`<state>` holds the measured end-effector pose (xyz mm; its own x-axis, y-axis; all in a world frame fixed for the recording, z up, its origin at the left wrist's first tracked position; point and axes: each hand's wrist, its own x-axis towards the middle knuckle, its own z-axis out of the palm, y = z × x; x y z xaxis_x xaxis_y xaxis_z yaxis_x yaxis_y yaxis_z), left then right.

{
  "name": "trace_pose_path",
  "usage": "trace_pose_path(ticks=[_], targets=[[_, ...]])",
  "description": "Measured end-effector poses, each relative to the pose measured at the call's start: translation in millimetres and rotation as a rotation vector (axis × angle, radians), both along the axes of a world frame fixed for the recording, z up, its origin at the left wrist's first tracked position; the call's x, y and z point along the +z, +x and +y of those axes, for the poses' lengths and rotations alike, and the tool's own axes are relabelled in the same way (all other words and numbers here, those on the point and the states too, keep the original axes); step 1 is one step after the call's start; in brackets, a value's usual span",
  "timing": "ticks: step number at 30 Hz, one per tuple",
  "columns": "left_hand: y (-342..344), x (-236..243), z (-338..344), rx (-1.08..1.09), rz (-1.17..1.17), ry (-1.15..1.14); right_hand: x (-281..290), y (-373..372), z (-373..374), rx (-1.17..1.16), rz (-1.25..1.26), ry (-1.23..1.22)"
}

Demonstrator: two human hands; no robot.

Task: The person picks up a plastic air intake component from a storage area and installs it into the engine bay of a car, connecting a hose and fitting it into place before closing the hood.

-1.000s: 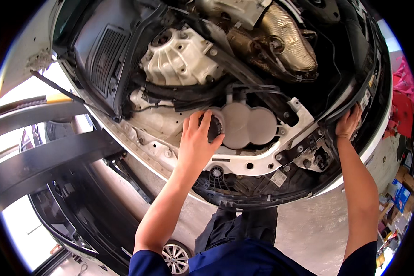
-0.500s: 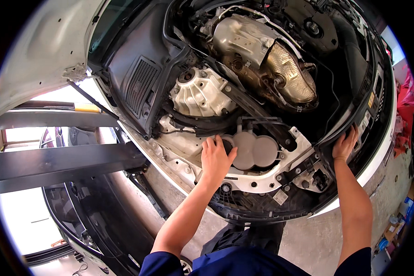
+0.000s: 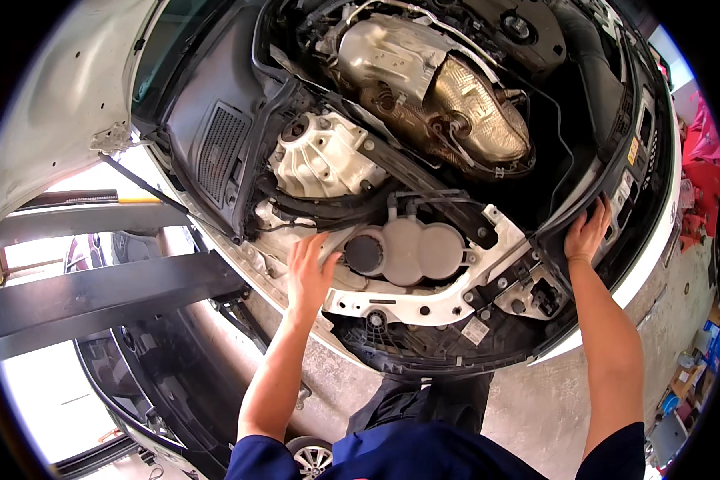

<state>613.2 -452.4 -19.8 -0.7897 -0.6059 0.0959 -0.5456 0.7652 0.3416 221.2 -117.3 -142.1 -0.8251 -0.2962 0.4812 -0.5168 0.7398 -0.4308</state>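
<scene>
My left hand [image 3: 306, 276] is open, its fingers stretched out over the white inner wing of a car's engine bay. Just right of its thumb sits the round black cap [image 3: 364, 254] of a pale grey, rounded fluid reservoir [image 3: 406, 252], with a small gap between thumb and cap. Off to the right, my right hand [image 3: 588, 234] rests with extended fingers on the black front panel [image 3: 572, 224] of the bay. Neither hand holds anything. What lies under the right palm is hidden.
A white cast strut tower [image 3: 324, 156] and a dark brace bar [image 3: 440, 188] stand beyond the reservoir. Farther back is a gold heat shield [image 3: 480, 112]. The raised bonnet [image 3: 64, 104] hangs at the left, above a dark lift arm [image 3: 104, 296]. Boxes [image 3: 684, 380] lie on the floor at right.
My left hand has moved left, away from the reservoir's black cap, which now shows fully. My right hand stays on the front panel. The whole view has shifted slightly.
</scene>
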Motion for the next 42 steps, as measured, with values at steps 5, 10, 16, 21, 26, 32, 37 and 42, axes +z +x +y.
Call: trace_pose_path(ticks=[5,10,16,21,26,32,37,42], targets=[[-38.3,-9.5,49.5,-0.091,0.056,0.135,-2.8,-0.4,1.5,-0.014,0.008,-0.003],[-38.7,-6.7,48.2,-0.139,-0.073,0.103,-0.6,1.1,-2.0,-0.017,0.0,-0.011],[-28.8,13.2,0.4,-0.836,-0.566,-0.289,-2.1,0.9,-0.6,-0.014,0.02,-0.009],[-43.0,9.6,33.0,-0.095,-0.252,0.029,-1.3,3.1,-2.5,-0.029,-0.008,-0.015],[-45.5,5.7,28.7,-0.189,-0.208,0.136,0.4,2.8,-0.8,-0.028,-0.017,-0.018],[-48.5,26.8,8.6,-0.665,-0.359,0.021,3.8,5.1,0.4,-0.032,-0.022,-0.028],[-52.5,11.5,34.5,-0.199,-0.445,0.012,10.1,7.6,-2.9,-0.033,-0.045,-0.032],[-46.9,5.9,29.0,-0.373,-0.407,-0.013,14.0,7.7,-4.1,-0.045,-0.072,-0.056]])
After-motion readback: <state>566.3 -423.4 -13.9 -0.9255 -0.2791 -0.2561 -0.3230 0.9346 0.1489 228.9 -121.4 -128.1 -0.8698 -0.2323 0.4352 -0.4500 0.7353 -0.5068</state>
